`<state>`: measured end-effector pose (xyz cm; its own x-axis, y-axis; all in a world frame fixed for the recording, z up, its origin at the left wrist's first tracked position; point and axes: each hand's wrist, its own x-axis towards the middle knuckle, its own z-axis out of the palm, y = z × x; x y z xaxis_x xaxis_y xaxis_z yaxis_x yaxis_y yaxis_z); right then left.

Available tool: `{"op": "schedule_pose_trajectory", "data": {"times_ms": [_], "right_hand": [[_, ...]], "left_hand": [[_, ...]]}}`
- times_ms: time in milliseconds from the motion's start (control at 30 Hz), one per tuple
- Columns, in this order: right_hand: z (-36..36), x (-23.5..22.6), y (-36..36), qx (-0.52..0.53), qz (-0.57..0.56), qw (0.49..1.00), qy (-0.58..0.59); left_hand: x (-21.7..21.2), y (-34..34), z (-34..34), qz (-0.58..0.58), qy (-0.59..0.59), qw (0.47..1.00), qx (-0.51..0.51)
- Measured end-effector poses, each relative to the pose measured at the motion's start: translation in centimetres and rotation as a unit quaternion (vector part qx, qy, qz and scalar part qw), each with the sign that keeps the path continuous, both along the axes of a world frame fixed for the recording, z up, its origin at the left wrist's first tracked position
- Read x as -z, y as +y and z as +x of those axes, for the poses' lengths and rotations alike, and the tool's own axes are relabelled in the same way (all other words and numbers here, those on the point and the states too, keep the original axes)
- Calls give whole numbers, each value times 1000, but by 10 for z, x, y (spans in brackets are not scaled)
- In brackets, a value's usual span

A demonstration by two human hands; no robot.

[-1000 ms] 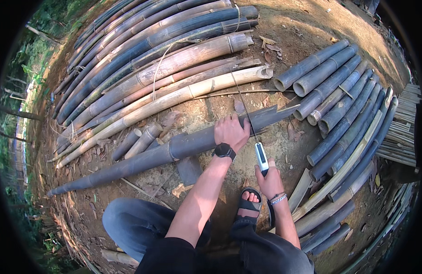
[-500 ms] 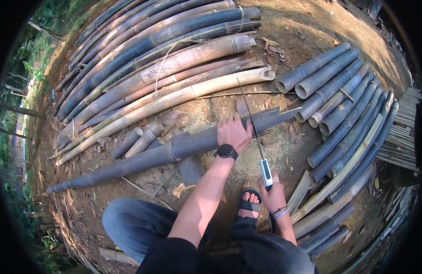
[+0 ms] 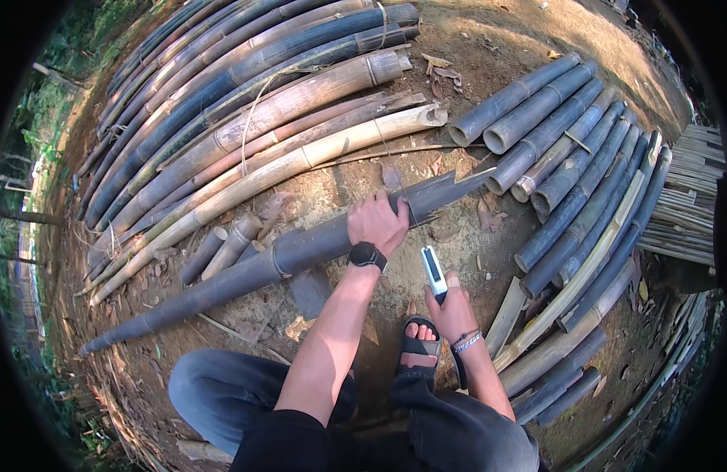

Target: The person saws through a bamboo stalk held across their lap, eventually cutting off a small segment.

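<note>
Far L: bamboo poles (image 3: 296, 101) laid parallel, prob. to save room. Ctr: dark bamboo culm (image 3: 214, 293) on leaf-strewn dirt (image 3: 489, 256), outdoors; L hand (image 3: 377, 224) nr split R end (image 3: 436, 194), fingers curled over culm, appar. to steady. R hand (image 3: 451, 307): fingers wrapped on white-handled saw (image 3: 434, 269). R: cut bamboo sections (image 3: 581, 156).

- Here's the saw (image 3: 433, 269), its blade a faint blur between eleven and twelve o'clock, teeth impossible to make out!
- The right hand (image 3: 453, 308) swallows the lower end of the grip.
- The left hand (image 3: 378, 223) covers a stretch of dark bamboo pole (image 3: 320, 247).
- Up at eleven, stacked poles (image 3: 300, 98) run off the top edge.
- Over at ten, greenery (image 3: 80, 47): blurred, clipped by the dark rim!
</note>
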<state>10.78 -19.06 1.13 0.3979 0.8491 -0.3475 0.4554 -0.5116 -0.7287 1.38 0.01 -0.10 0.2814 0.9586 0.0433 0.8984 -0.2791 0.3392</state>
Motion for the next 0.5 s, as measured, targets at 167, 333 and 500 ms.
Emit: {"op": "schedule_pose_trajectory", "data": {"times_ms": [167,333,500], "right_hand": [[3,0,-9,3,22,999,30],[4,1,-16,2,-4,1000,29],[3,-20,-31,22,8,997,74]], "left_hand": [[0,1,5,9,-1,1000,-2],[-1,2,4,-1,-1,1000,-2],[4,-1,1,17,-11,1000,0]]}}
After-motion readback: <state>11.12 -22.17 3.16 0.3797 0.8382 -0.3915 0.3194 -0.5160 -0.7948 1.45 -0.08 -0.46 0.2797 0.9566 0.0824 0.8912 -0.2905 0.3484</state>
